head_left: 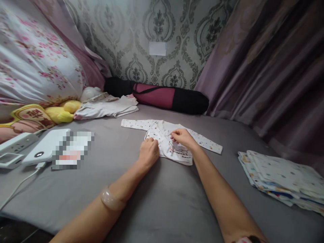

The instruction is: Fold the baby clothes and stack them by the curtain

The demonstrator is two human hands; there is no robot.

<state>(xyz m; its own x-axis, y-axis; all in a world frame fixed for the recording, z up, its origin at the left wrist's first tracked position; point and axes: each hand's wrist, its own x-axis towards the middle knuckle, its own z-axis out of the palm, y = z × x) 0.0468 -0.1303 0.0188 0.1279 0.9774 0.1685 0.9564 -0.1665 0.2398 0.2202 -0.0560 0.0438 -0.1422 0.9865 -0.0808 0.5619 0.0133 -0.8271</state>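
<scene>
A small white baby top (pixel 177 146) with tiny coloured dots lies spread on the grey bed sheet (pixel 157 195), sleeves out to both sides. My left hand (pixel 149 152) rests on its left edge with the fingers curled under and pinched on the cloth. At the middle of the garment's front, my right hand (pixel 182 137) pinches the fabric between fingertips. A pale bangle (pixel 111 199) sits on my left forearm.
A stack of folded patterned cloths (pixel 283 180) lies at the right. Loose white garments (pixel 107 108) and a black and maroon roll bag (pixel 164 96) sit at the back. A power strip (pixel 17 143), a white power bank (pixel 45 146), a yellow plush (pixel 63 113) and floral bedding (pixel 32 60) fill the left.
</scene>
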